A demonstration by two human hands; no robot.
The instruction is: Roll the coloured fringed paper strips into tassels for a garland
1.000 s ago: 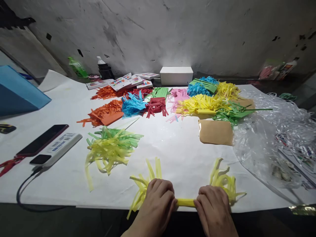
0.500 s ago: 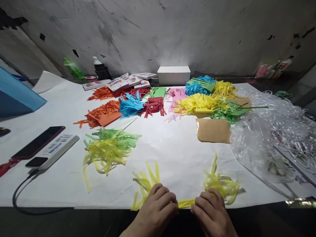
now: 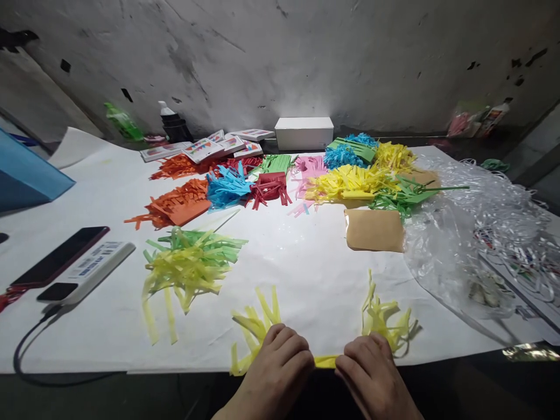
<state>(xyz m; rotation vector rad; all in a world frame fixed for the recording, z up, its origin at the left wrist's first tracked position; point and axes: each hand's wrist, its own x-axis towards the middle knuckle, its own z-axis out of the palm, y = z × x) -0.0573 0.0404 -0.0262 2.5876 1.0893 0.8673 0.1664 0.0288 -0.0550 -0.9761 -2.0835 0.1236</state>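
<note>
At the front edge of the white-covered table, a yellow tissue paper tassel [image 3: 325,361] lies stretched sideways, its narrow middle rolled or twisted. My left hand [image 3: 283,366] is closed around the left part of that middle, and loose fringe strips fan out beyond it. On the right part my right hand [image 3: 371,368] is closed too, with more yellow fringe spreading above its knuckles. A short yellow stretch shows between the two hands. My fingertips and thumbs are mostly hidden. A pile of pale yellow and green fringed tissue [image 3: 192,265] rests to the left.
Fringed paper bundles in orange [image 3: 179,204], blue [image 3: 230,185], red [image 3: 270,188] and yellow [image 3: 354,184] lie across the back. A brown paper packet [image 3: 375,230] sits right of centre, beside clear plastic [image 3: 437,251]. A phone [image 3: 61,255] and a cabled power bank [image 3: 90,271] lie left.
My right hand has shifted slightly left, so the yellow stretch between the hands looks a little shorter. The fringe on the right has changed shape. The whole view has shifted slightly.
</note>
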